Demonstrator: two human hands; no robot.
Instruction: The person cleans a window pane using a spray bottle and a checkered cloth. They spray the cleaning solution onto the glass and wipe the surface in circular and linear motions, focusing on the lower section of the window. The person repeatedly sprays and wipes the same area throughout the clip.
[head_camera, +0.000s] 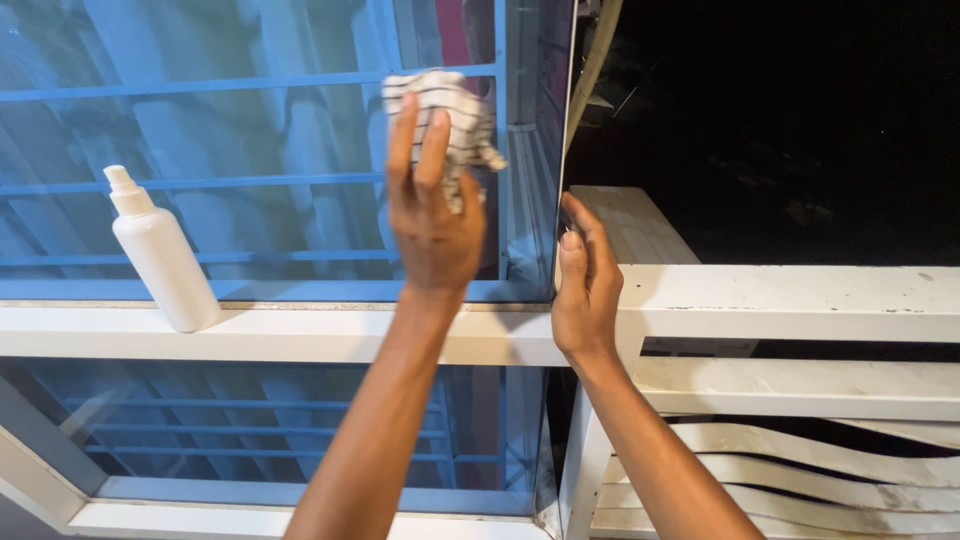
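Striped cloth (445, 115): bunched, pressed to blue window pane (250, 150) by left hand (432, 215), fingers closed over it. Right hand (585, 285): empty, fingers resting along pane's upright right edge, just beside the cloth. White spray bottle (160, 255): upright on sill (300, 335), well left.

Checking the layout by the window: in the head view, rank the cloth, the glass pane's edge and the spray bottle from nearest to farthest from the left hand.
1. Cloth, held in the left hand.
2. Pane edge, to its right.
3. Spray bottle, far left on the sill.
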